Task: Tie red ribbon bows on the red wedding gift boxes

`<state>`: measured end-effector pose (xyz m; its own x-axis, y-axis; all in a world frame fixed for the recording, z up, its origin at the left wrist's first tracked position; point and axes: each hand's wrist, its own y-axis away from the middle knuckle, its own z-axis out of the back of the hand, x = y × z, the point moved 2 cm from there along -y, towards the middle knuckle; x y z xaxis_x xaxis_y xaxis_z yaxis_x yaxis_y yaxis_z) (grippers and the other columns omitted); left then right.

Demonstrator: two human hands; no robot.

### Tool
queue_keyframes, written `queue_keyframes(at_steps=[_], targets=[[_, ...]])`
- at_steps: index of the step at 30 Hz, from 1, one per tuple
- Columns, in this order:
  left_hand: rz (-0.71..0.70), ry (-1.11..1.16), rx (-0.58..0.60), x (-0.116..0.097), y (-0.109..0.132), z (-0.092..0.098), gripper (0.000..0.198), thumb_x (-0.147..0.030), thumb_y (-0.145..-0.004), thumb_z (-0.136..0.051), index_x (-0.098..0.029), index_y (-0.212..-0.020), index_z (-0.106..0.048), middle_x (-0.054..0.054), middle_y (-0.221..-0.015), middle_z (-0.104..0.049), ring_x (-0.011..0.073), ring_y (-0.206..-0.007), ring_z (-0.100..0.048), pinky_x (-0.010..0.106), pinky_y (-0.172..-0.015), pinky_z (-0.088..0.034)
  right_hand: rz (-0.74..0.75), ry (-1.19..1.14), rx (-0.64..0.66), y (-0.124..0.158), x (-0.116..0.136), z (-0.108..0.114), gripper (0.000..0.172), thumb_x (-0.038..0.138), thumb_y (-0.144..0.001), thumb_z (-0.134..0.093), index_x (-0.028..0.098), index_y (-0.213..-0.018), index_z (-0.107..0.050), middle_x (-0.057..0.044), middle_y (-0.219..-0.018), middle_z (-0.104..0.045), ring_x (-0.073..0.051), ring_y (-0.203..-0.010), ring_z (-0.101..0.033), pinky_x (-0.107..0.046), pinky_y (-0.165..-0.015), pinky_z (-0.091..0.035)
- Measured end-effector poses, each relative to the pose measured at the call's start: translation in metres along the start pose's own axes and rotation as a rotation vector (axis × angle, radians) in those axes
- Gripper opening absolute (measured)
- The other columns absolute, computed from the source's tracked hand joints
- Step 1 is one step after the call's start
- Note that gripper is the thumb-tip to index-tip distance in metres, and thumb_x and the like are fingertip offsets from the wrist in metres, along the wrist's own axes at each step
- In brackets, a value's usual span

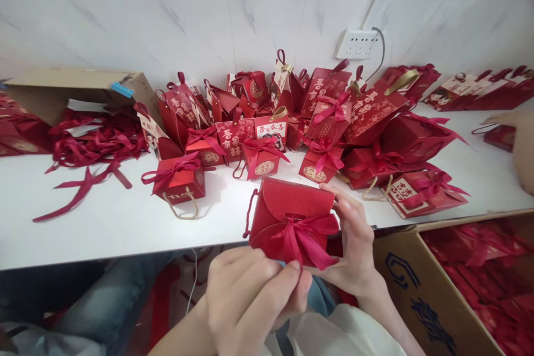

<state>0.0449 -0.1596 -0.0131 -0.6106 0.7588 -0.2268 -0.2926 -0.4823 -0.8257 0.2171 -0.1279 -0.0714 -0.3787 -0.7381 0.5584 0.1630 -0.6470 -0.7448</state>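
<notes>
Both my hands hold a small red gift box (287,208) with a curved flap and a red ribbon bow on its front, just over the white table's front edge. My left hand (250,295) is below it, fingers curled and pinching the lower tail of the bow. My right hand (354,247) grips the box's right side, thumb on its top corner.
Several finished red gift boxes (317,122) with bows crowd the white table (104,222) against the tiled wall. Loose red ribbons (92,144) lie beside an open cardboard box (75,89) at left. A carton (417,283) of red boxes stands at lower right. Another person's hand (521,144) rests at the right edge.
</notes>
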Motion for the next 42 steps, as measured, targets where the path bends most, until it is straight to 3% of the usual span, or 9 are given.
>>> queue_keyframes(at_steps=[4,8,14,17,21,26,30,33,42], targets=[[-0.035,0.009,0.025,-0.001,0.001,-0.001,0.002,-0.011,-0.077,-0.061,-0.013,-0.078,-0.062,-0.003,-0.049,-0.059,0.0086,-0.042,-0.055,0.022,-0.045,-0.049,-0.007,0.014,0.011,-0.001,0.0,0.0,0.099,0.03,-0.064,-0.08,0.036,-0.143,-0.02,-0.012,-0.138,-0.034,-0.034,-0.127,-0.04,-0.059,-0.101,-0.039],[0.03,-0.014,-0.017,0.006,0.001,-0.001,0.008,-0.015,-0.08,-0.059,-0.015,-0.073,-0.061,-0.004,-0.046,-0.056,0.0075,-0.038,-0.051,0.021,-0.043,-0.044,-0.009,0.008,0.015,0.0,0.0,0.002,0.1,0.028,-0.062,-0.081,0.033,-0.143,-0.022,-0.014,-0.137,-0.035,-0.034,-0.126,-0.041,-0.059,-0.1,-0.04],[0.409,-0.04,0.017,0.044,0.001,-0.004,0.017,-0.02,-0.081,-0.059,-0.018,-0.065,-0.057,-0.008,-0.046,-0.053,0.0035,-0.037,-0.045,0.015,-0.042,-0.037,0.012,0.131,0.006,0.0,0.0,0.008,0.101,0.024,-0.062,-0.08,0.032,-0.143,-0.021,-0.014,-0.137,-0.038,-0.034,-0.125,-0.042,-0.058,-0.098,-0.042],[0.595,0.096,0.143,0.057,0.002,-0.01,0.023,-0.025,-0.084,-0.056,-0.017,-0.062,-0.055,-0.008,-0.045,-0.05,0.0044,-0.038,-0.045,0.015,-0.039,-0.037,0.019,0.17,0.02,-0.001,0.001,0.01,0.101,0.022,-0.062,-0.08,0.03,-0.144,-0.021,-0.014,-0.137,-0.038,-0.033,-0.124,-0.043,-0.055,-0.097,-0.044],[0.769,0.344,0.113,0.064,0.005,-0.015,0.023,-0.031,-0.09,-0.045,-0.017,-0.075,-0.057,-0.005,-0.051,-0.052,0.0062,-0.04,-0.047,0.015,-0.036,-0.036,0.008,0.186,0.019,-0.001,0.002,0.011,0.101,0.02,-0.06,-0.081,0.028,-0.143,-0.023,-0.015,-0.136,-0.04,-0.032,-0.123,-0.045,-0.054,-0.095,-0.045],[0.589,0.396,0.083,0.055,0.002,-0.017,0.01,-0.026,-0.085,-0.053,-0.017,-0.081,-0.057,0.002,-0.083,-0.059,0.0094,-0.064,-0.058,0.016,-0.043,-0.044,-0.005,0.217,0.016,-0.001,0.001,0.011,0.1,0.023,-0.06,-0.081,0.029,-0.142,-0.024,-0.016,-0.135,-0.041,-0.033,-0.123,-0.045,-0.055,-0.094,-0.046],[0.222,0.223,-0.026,0.032,-0.002,-0.013,0.009,-0.01,-0.078,-0.062,-0.016,-0.078,-0.056,0.002,-0.076,-0.059,0.0115,-0.073,-0.057,0.022,-0.06,-0.051,-0.007,0.193,0.006,0.0,0.0,0.01,0.096,0.027,-0.063,-0.08,0.03,-0.142,-0.025,-0.014,-0.137,-0.04,-0.034,-0.122,-0.046,-0.055,-0.094,-0.046],[0.01,0.158,0.005,0.016,-0.001,-0.013,0.008,-0.009,-0.076,-0.065,-0.014,-0.081,-0.06,0.003,-0.075,-0.061,0.0111,-0.068,-0.057,0.022,-0.058,-0.051,0.003,0.148,0.004,0.001,0.0,0.009,0.093,0.028,-0.067,-0.078,0.029,-0.143,-0.024,-0.014,-0.138,-0.038,-0.034,-0.125,-0.043,-0.055,-0.096,-0.044],[-0.082,0.092,0.05,0.006,0.0,-0.011,0.005,-0.009,-0.075,-0.066,-0.01,-0.079,-0.064,0.006,-0.07,-0.065,0.0124,-0.059,-0.059,0.023,-0.05,-0.051,0.01,0.106,-0.004,0.002,0.0,0.012,0.095,0.034,-0.066,-0.079,0.029,-0.143,-0.024,-0.015,-0.136,-0.038,-0.034,-0.125,-0.043,-0.055,-0.098,-0.043]])
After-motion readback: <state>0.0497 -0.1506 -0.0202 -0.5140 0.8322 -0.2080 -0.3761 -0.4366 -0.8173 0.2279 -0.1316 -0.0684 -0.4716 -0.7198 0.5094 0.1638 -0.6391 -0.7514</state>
